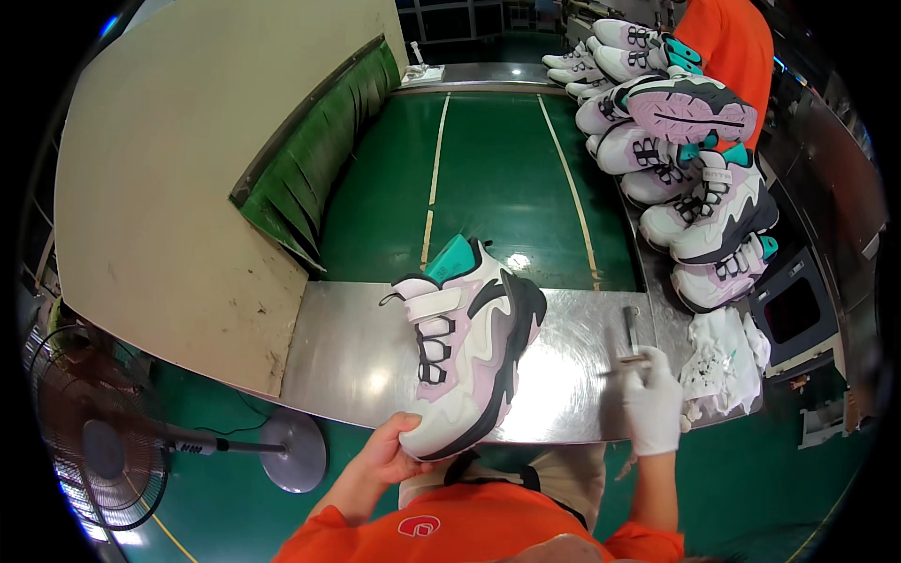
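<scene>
My bare left hand (397, 448) grips a white and pale purple sneaker (466, 352) by its toe. The shoe is tilted up with its heel end away from me, over the steel edge of the work table. Black laces and a strap cross its upper, and a teal insert shows in the opening. My right hand (651, 403), in a white glove, is closed round a small slim tool (632, 336) above the steel to the right of the shoe. Blur hides the tool's exact kind.
A green conveyor belt (488, 178) with pale lines runs away from me. Several similar sneakers (694, 117) are piled along its right side, near a stained white cloth (718, 357). Beige panel (206, 169) and green flap curtain (319, 155) stand left; a fan (103, 450) is lower left. Someone in orange (737, 56) is far right.
</scene>
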### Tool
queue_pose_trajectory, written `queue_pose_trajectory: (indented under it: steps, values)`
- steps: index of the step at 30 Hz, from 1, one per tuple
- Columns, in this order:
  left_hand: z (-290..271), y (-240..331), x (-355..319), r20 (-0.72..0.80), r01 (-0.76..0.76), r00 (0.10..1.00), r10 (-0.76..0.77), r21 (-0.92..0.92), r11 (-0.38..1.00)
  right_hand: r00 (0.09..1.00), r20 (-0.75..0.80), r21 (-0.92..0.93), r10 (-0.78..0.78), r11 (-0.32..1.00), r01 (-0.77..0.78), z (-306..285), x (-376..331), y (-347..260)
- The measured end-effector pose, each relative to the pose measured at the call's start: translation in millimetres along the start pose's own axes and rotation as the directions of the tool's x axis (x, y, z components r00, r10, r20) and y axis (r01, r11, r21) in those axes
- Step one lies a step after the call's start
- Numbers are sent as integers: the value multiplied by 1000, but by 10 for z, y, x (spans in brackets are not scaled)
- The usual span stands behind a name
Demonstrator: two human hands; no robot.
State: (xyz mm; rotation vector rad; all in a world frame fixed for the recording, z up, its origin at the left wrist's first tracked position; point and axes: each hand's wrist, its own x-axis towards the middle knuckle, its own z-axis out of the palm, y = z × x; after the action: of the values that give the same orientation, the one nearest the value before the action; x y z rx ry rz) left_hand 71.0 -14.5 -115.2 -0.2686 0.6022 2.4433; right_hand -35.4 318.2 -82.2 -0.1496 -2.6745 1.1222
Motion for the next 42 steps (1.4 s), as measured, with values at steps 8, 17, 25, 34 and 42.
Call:
queue_pose_trajectory:
  steps: [8,17,25,34,42]
  values:
    - [-16,4,22,-53,3,999,2,103,995,955,-90,39,283,959,-281,-414,-236,393]
    - [-112,-21,-7,-45,-14,999,15,16,1000,934,-208,-274,290,900,-340,-244,-159,207]
    - [-102,-23,-66,-181,14,984,-5,51,999,950,-219,-125,222,959,-254,-357,-235,73]
    - [44,305,55,-236,-92,959,154,256,962,912,-319,-230,259,912,-339,-459,-413,82]
    - [297,1388,684,-304,-221,871,386,460,860,893,-415,-158,175,953,-260,-350,-391,30]
